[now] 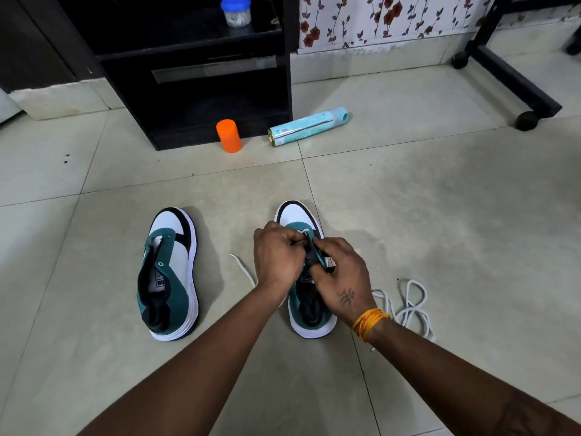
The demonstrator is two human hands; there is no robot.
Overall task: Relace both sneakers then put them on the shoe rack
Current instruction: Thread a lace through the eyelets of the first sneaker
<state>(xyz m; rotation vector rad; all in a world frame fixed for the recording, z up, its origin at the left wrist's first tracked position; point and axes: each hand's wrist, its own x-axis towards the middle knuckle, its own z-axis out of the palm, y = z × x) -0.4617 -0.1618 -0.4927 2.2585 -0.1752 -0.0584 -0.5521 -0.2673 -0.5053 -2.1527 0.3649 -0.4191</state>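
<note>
While the unlaced teal-and-white left sneaker (168, 275) sits beside it, both hands pinch the right teal-and-white sneaker's (309, 313) eyelet flap: left hand (278, 256), right hand (341, 275).

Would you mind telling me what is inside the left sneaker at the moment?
Inside the left sneaker a pale insole with a dark printed logo shows, ringed by black lining. No lace runs through its eyelets. The toe end is hidden under the tongue, so its contents cannot be seen.

Pale tiled floor (440, 199), floral wallpaper (393, 20), black cabinet (195, 89).
</note>
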